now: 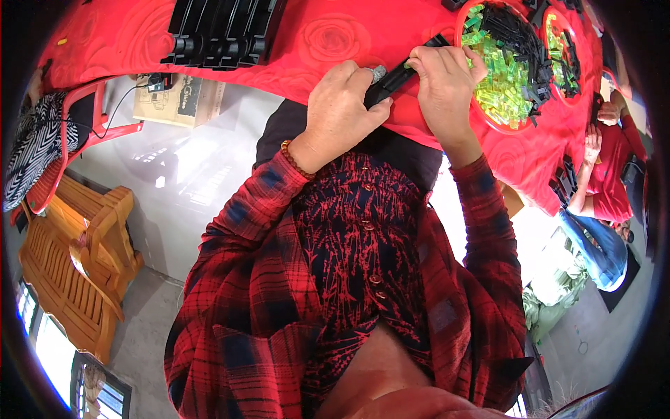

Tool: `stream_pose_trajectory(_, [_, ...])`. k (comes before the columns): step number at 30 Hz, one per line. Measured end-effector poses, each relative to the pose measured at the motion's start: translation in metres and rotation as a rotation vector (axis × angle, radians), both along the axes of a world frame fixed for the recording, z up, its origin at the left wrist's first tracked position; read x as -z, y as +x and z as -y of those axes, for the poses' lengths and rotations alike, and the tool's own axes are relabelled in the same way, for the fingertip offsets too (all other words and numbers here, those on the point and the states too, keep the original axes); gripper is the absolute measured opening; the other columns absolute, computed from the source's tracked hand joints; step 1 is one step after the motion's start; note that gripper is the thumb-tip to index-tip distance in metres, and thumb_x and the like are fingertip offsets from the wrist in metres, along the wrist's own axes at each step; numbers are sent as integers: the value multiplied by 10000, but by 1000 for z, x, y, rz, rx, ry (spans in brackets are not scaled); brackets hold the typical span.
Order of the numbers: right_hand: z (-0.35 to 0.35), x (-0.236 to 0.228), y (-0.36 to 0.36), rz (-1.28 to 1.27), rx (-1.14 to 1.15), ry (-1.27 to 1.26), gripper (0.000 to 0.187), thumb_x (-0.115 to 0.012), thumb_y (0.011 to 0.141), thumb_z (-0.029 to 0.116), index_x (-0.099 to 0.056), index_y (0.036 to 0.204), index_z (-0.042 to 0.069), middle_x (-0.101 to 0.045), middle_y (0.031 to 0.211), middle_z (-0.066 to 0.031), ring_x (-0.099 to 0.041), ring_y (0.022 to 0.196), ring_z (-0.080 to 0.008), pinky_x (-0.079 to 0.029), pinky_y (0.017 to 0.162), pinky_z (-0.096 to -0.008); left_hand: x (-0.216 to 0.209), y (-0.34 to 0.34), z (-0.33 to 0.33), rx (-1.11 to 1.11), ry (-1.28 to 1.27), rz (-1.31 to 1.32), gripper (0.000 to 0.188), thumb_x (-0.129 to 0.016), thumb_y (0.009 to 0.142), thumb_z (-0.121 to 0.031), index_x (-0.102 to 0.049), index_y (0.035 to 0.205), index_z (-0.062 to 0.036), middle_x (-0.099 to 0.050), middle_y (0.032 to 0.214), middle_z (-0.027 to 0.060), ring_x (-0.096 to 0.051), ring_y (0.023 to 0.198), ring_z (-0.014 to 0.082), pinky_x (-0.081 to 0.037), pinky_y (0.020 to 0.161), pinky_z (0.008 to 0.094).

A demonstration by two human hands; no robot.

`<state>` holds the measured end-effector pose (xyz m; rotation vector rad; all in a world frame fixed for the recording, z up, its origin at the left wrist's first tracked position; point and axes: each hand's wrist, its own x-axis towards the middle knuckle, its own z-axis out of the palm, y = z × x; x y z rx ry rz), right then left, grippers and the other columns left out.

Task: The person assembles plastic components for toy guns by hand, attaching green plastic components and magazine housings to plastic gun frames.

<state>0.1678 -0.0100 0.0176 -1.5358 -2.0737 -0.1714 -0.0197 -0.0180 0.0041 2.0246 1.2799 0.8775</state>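
Observation:
A long black plastic bar (pixel 392 82) slants between my hands over the near edge of the red-covered table. My left hand (pixel 340 110), with a beaded bracelet at the wrist, has its fingers closed round the bar's lower left end. Higher up, my right hand (pixel 444 87) is closed on the bar, its thumb pressed against the side. Something small and greenish shows at that thumb tip; whether it is a piece or the nail I cannot tell. To the right of this hand lies a red-rimmed tray (pixel 511 130) of small yellow-green clear pieces (pixel 501 94) and black pieces (pixel 513 31).
Several black channelled bars (pixel 223 33) lie side by side at the table's far left. Farther right is a second red-rimmed tray (pixel 574 35). Another person in red (pixel 613 167) works at the right. A cardboard box (pixel 171 101), red chair (pixel 68 140) and wooden bench (pixel 77 258) stand left.

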Motion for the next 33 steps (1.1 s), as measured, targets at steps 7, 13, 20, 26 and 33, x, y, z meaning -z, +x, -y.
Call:
stream_pose_trajectory(7, [1,1,-1,-16,-4,-12,125,-687,767,63,-637,856,136,-659,811,16,-604,862,-186,-325,964,-410,2,1,0,-1,13,48,316,-794,690,-207,-660,891,-3,-545,780,123,-573,756,323,-471,648,416])
stream_pose_trajectory(13, [3,2,3,-19,-6,9,125,-678,766,71,-639,862,141,-669,850,10,-610,879,-192,-330,960,-413,0,3,-1,31,-2,-15,332,-778,679,-198,-686,939,-11,-578,817,122,-601,794,317,-502,683,420])
stream_pose_trajectory(20, [6,-11,8,-13,75,-2,97,-684,832,137,-654,923,156,-671,868,15,-608,879,-186,-329,952,-411,-2,-1,0,18,-34,-3,322,-761,716,-211,-663,934,6,-576,834,153,-591,820,350,-496,698,435])
stream_pose_trajectory(26, [26,-34,61,-344,351,47,135,-679,885,119,-677,1017,90,-684,886,-21,-638,846,-174,-418,878,-335,-20,-15,7,49,-293,186,260,-722,838,-182,-624,983,11,-523,785,53,-559,795,171,-450,648,301])
stream_pose_trajectory(33, [43,-12,103,-568,520,-98,155,-661,929,93,-671,1068,26,-674,948,-49,-606,895,-118,-474,817,-261,-31,-18,20,149,-863,670,267,-658,918,-112,-560,1151,-27,-578,901,-32,-509,783,40,-401,607,197])
